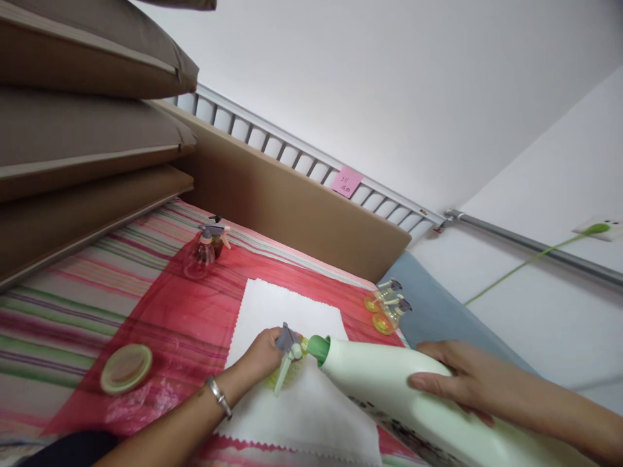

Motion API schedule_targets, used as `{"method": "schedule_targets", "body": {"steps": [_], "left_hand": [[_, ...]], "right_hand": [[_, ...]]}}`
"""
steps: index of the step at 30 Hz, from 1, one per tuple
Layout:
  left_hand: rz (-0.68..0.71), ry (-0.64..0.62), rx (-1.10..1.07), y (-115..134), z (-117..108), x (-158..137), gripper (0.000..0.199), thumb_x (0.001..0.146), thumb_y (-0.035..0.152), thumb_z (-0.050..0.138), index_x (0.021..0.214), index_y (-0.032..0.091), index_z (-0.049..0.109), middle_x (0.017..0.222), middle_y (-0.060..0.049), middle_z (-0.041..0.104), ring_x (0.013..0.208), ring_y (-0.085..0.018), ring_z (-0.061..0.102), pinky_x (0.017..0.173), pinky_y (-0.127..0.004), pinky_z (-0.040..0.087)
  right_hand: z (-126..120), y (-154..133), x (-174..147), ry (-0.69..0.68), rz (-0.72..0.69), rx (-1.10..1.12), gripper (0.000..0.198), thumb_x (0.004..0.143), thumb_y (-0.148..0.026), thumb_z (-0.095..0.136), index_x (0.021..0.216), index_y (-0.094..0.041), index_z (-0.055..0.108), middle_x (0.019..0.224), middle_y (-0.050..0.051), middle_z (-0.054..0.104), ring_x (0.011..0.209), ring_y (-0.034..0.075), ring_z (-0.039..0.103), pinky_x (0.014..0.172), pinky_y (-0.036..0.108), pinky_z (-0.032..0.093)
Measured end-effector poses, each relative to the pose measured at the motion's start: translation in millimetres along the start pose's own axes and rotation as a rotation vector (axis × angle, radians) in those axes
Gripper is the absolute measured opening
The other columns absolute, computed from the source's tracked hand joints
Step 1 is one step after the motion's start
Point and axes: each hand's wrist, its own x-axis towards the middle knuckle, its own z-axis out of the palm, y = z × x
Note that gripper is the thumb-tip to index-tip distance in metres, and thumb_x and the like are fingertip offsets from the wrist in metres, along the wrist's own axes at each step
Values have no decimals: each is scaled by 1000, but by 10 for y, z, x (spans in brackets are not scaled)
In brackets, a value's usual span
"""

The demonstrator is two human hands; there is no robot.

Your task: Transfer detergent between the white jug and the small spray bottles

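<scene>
My left hand (263, 357) is closed around a small yellow-tinted spray bottle (291, 371) with a grey and pale green trigger head, over a white cloth (335, 415). Whether the head is screwed on I cannot tell. A large pale green bottle (379, 366) lies tilted in the grip of my right hand (462, 379). Its green cap (318, 349) points left and comes right beside the spray bottle; whether they touch is unclear. Part of the small bottle is hidden behind its trigger and my fingers.
Two yellow spray bottles (387, 318) stand to the right on the red sheet (195, 324). Clear and dark spray bottles (200, 256) stand at the back left. A round pale-rimmed lid or dish (126, 368) lies at left. Cushioned brown panels (87, 130) and a board (292, 201) border the area.
</scene>
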Motion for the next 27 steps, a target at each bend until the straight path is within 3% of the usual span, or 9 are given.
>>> {"method": "schedule_targets", "body": {"steps": [27], "left_hand": [[17,6,48,19,-3,-8,33,54,28,73,84,13,71,73,-3,71,72,-20,62,67,-28,45]], "right_hand": [[-3,0,0,-2,8,-13,38,82,-51,50,83,-13,59,62,1,56,47,11,49,41,20,37]]}}
